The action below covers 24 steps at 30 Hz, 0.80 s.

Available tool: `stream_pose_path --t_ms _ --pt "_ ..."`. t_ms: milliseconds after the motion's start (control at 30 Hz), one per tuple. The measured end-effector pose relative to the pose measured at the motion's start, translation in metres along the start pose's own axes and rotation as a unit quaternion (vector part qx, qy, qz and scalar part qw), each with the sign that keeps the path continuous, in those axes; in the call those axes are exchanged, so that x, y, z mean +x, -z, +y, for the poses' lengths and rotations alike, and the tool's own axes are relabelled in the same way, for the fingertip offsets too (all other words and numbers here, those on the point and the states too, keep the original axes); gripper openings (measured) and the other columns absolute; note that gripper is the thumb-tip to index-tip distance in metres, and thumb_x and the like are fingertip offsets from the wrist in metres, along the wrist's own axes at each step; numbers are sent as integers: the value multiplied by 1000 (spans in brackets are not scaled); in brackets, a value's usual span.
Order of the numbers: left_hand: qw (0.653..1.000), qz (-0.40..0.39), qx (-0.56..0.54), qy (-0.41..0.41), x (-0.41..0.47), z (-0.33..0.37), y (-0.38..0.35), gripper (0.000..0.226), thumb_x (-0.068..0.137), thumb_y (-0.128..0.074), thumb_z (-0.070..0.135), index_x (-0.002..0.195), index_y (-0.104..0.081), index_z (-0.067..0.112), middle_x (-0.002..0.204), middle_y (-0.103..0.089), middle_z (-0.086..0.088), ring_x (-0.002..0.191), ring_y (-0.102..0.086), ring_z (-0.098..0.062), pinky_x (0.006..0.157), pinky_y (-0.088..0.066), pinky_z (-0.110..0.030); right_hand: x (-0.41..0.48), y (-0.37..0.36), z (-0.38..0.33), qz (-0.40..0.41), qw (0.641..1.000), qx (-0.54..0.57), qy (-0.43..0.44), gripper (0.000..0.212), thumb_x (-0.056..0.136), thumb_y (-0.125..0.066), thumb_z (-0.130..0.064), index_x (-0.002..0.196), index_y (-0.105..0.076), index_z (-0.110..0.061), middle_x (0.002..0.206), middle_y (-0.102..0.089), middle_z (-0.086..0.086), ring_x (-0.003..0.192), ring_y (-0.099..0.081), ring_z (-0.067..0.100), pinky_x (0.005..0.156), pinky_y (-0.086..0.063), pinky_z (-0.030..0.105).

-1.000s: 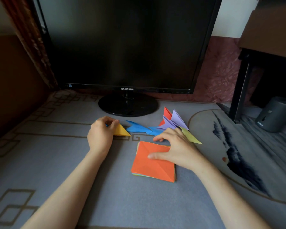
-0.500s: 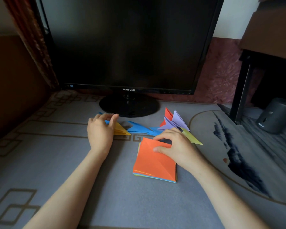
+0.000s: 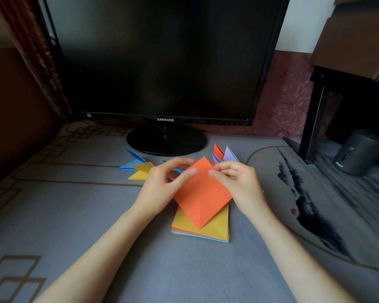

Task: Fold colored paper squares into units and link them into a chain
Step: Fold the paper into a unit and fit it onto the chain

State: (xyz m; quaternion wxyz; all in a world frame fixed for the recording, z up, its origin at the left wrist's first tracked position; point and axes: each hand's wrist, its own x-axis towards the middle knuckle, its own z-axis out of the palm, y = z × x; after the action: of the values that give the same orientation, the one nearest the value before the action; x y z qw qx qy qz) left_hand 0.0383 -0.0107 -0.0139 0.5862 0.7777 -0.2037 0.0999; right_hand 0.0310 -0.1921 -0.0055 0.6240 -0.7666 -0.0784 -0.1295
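Note:
An orange paper square (image 3: 202,193) with a diagonal crease hangs corner-down above the stack of colored paper squares (image 3: 214,228), whose top sheet is yellow. My left hand (image 3: 162,189) pinches the orange sheet's upper left edge, and my right hand (image 3: 236,184) pinches its upper right edge. Behind my hands lies the chain of folded units: yellow unit (image 3: 141,170), blue unit (image 3: 129,164), red unit (image 3: 218,150) and purple unit (image 3: 229,155). My hands and the orange sheet hide the chain's middle.
A black Samsung monitor (image 3: 162,62) on a round stand (image 3: 165,139) stands just behind the chain. A black table leg (image 3: 313,123) and a dark cylindrical device (image 3: 357,153) are at the right. The grey patterned mat (image 3: 74,215) covers the work surface.
My right hand lifted the orange sheet off the stack, uncovering a yellow sheet. My left hand left the yellow unit and came over to pinch the orange sheet.

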Motion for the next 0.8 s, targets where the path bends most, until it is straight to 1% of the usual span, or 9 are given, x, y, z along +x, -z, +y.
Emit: stream_pose_path --t_ms 133,200,267,400,500,567,633,733,800 --pt "998 3 -33 51 2 0 -3 25 76 -78 16 94 -68 29 78 -71 9 75 -67 -8 71 -53 -27 2 1 0 19 1000 14 -4 12 80 -72 -6 78 -67 -17 72 -69 -2 65 -62 3 64 -45 14" --pt "996 13 -64 62 3 -1 -1 24 77 -76 11 95 -69 25 79 -73 2 74 -67 -9 70 -54 -31 1 0 0 8 1000 7 -5 7 84 -69 -14 89 -68 -19 79 -71 1 72 -64 4 67 -45 15" --pt "994 24 -82 70 4 -1 2 20 80 -73 10 97 -70 19 86 -74 -4 76 -68 -16 69 -55 -40 -1 1 -3 -11 1000 -2 13 15 88 -62 -25 103 -66 -22 95 -70 -4 86 -64 0 74 -44 10" --pt "991 38 -100 83 4 -2 7 15 83 -70 11 98 -70 15 89 -73 -7 76 -66 -23 67 -52 -48 -1 10 -12 -132 990 -26 50 35 81 -69 -34 116 -63 -30 125 -58 -12 112 -54 0 90 -43 14" --pt "990 40 -105 89 5 -4 9 16 83 -69 11 99 -70 14 90 -73 -7 77 -67 -23 72 -52 -55 -4 16 -12 -234 961 -135 65 63 64 -85 -30 119 -59 -41 143 -29 -24 132 -27 -10 101 -28 6" --pt "990 39 -102 92 5 -5 10 16 84 -69 12 99 -70 14 89 -73 -9 76 -66 -24 70 -52 -53 -7 14 -10 -263 942 -198 68 69 62 -87 -22 119 -56 -47 143 -17 -31 132 -15 -15 97 -21 -3" --pt "990 36 -99 93 4 -6 10 15 84 -68 12 99 -70 15 88 -73 -9 74 -65 -26 67 -51 -51 -9 10 -8 -263 939 -211 73 67 65 -84 -13 117 -59 -47 141 -16 -31 130 -15 -15 96 -20 -3" --pt "990 30 -98 97 5 -6 9 17 85 -68 12 102 -69 11 92 -72 -13 79 -65 -32 71 -52 -55 -7 7 -7 -212 950 -202 107 49 70 -78 -6 103 -68 -39 132 -34 -31 125 -29 -10 100 -24 4" --pt "991 25 -96 95 5 -6 9 15 86 -67 13 101 -69 12 88 -73 -9 73 -64 -26 62 -52 -45 -7 7 -8 -178 960 -180 119 37 73 -77 -8 93 -71 -38 122 -46 -35 121 -37 -5 99 -28 8"
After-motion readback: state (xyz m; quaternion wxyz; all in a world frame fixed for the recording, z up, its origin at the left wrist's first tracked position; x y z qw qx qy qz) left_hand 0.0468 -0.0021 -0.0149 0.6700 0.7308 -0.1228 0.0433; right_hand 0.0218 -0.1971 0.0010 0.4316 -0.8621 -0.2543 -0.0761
